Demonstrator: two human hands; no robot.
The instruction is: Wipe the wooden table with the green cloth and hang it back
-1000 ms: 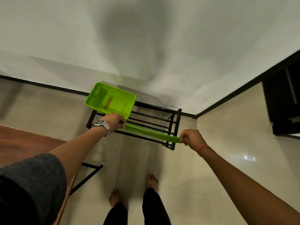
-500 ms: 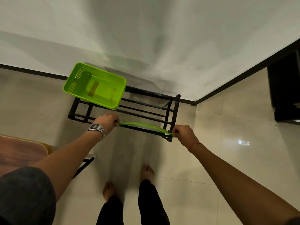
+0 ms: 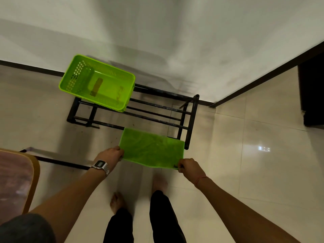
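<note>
On the rack (image 3: 191,118), green basket (image 3: 112,102)

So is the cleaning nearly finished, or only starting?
Hard to tell for sure. Both hands, left hand and right hand, pinch the near corners of the green cloth, spread flat over the front rail of the black rack. The wooden table sits untouched at the left edge. Whether it has been wiped cannot be seen; the cloth is either being hung or lifted off.
</note>
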